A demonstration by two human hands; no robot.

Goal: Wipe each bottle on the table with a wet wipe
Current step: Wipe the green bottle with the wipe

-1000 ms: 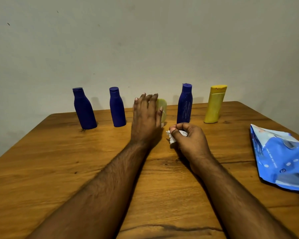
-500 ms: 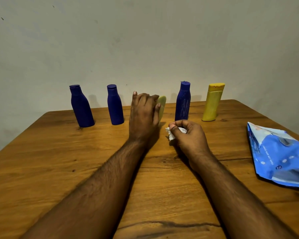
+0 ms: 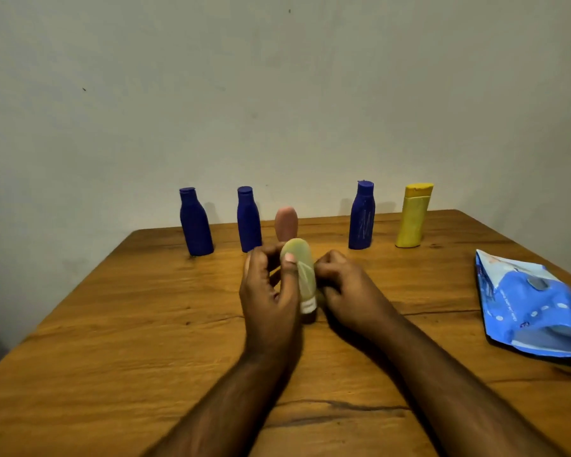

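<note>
My left hand [image 3: 269, 291] grips a small pale green bottle [image 3: 299, 272] above the middle of the wooden table [image 3: 112, 324], thumb across its front. My right hand [image 3: 342, 285] is curled against the bottle's right side; the wet wipe it held earlier is hidden inside the fist. Behind them stands a small pink bottle [image 3: 285, 222]. Along the back edge stand three dark blue bottles [image 3: 195, 225] [image 3: 248, 221] [image 3: 361, 217] and a yellow bottle [image 3: 412, 216].
A blue wet-wipe pack [image 3: 534, 308] lies flat near the table's right edge. A plain wall rises right behind the row of bottles.
My left hand has lifted the green bottle out of the row and pulled it toward me, uncovering the pink bottle behind. My right hand has moved in against the bottle.
</note>
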